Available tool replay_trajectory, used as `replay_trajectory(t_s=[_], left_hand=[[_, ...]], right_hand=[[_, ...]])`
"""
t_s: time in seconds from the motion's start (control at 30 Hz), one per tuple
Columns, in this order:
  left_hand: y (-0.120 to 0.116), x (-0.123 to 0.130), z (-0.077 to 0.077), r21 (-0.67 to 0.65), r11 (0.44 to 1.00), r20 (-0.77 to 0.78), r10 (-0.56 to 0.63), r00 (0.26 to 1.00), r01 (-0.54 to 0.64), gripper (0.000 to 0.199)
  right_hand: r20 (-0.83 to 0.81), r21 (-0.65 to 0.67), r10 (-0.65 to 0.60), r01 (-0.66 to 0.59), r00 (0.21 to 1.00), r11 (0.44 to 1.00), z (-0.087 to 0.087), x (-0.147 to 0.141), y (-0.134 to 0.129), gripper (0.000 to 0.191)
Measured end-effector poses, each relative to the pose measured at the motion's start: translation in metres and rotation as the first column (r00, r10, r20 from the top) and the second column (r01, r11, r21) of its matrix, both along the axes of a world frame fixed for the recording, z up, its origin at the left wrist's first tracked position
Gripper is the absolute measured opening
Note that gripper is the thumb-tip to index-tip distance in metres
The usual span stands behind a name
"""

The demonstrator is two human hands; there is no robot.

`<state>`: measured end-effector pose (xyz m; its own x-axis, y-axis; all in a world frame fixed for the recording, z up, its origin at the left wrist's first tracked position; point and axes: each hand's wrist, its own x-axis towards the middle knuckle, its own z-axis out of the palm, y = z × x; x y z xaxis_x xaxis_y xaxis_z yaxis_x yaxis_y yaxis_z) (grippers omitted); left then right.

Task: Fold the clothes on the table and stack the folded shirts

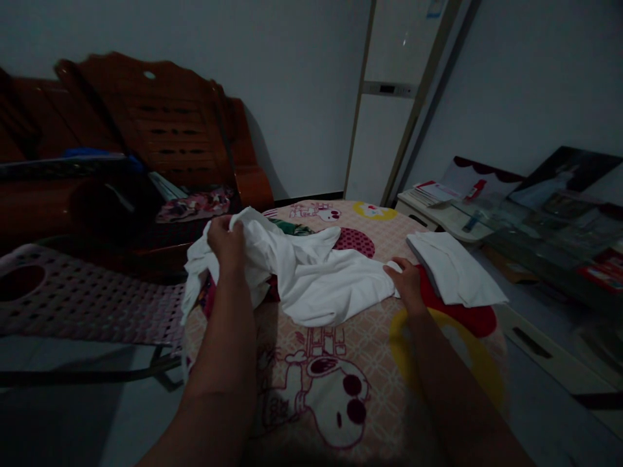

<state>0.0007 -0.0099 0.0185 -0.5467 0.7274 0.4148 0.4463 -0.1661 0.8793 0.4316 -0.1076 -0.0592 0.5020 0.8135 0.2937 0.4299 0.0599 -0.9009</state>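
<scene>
A crumpled white garment (331,285) lies stretched across a round table with a patterned pink cover (384,363). My left hand (228,243) grips its bunched left part, lifted a little above the cloth. At the garment's right end, my right hand (405,280) pinches the edge between thumb and fingers. Folded white cloth (455,267) rests on the table's right side, just beyond my right hand. Some green patterned fabric (292,227) shows behind the garment, partly hidden by it.
A carved wooden bench (170,123) with clothes on its seat stands at the back left. A woven pink chair (97,295) is at the left. To the right are a glass-topped cabinet (525,224) and papers (433,192). A tall white appliance (382,130) stands behind.
</scene>
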Motion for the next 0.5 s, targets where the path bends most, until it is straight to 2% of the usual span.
replay_trajectory(t_s=[0.1, 0.2, 0.27, 0.33, 0.4, 0.5], left_hand=[[-0.008, 0.019, 0.007, 0.011, 0.999, -0.214, 0.033, 0.976, -0.031, 0.047], [-0.014, 0.05, 0.015, 0.051, 0.994, -0.338, -0.07, 0.938, 0.092, 0.041], [-0.018, 0.075, 0.016, 0.027, 0.975, -0.404, -0.191, 0.895, 0.22, 0.032], [-0.022, 0.102, 0.013, -0.048, 0.927, -0.444, -0.354, 0.823, 0.373, 0.028], [-0.026, 0.125, 0.004, -0.158, 0.853, -0.463, -0.509, 0.725, 0.498, 0.026], [-0.03, 0.145, -0.015, -0.301, 0.761, -0.465, -0.643, 0.609, 0.574, 0.025]], right_hand=[[-0.018, -0.04, 0.047, -0.047, 0.999, 0.998, 0.003, 0.0, -0.001, 0.036], [-0.045, -0.087, 0.075, -0.078, 0.996, 0.993, 0.003, 0.001, -0.002, 0.031], [-0.065, -0.096, 0.074, -0.08, 0.995, 0.992, 0.001, 0.002, -0.002, 0.03], [-0.078, -0.096, 0.069, -0.076, 0.995, 0.992, -0.001, 0.003, -0.002, 0.027], [-0.086, -0.094, 0.06, -0.068, 0.994, 0.993, -0.003, 0.003, -0.002, 0.025], [-0.138, -0.079, 0.058, -0.069, 0.989, 0.994, -0.001, 0.001, -0.003, 0.026]])
